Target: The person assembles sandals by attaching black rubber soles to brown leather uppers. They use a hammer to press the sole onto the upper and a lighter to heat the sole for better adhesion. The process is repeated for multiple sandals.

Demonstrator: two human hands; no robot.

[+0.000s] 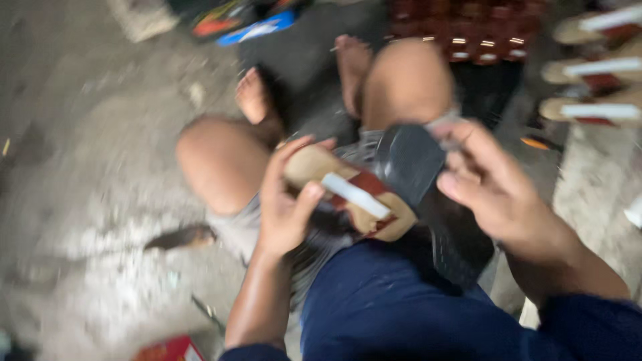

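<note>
Tan and dark red, a sandal point(348, 197) with a white strap was held over the lap of a seated person, just above the knees. The left hand point(284, 204) was wrapped around its heel end, fingers point(277, 170) curled over the far edge and the thumb pressed on the near side, clamped on the sandal. A black sole piece point(409, 164), flat, rounded and matte, was set against the sandal's other end. The right hand point(498, 190) was closed on that black piece, its fingers bent over the top edge. Both pieces lay between the two hands, touching each other. The picture was blurred by motion, so fine texture could not be told. Bare knees and feet were seen beyond, on a rough grey concrete floor point(87, 167). More sandals point(595, 73) of the same kind were lined up at the upper right, beside a dark red crate point(468, 27).
</note>
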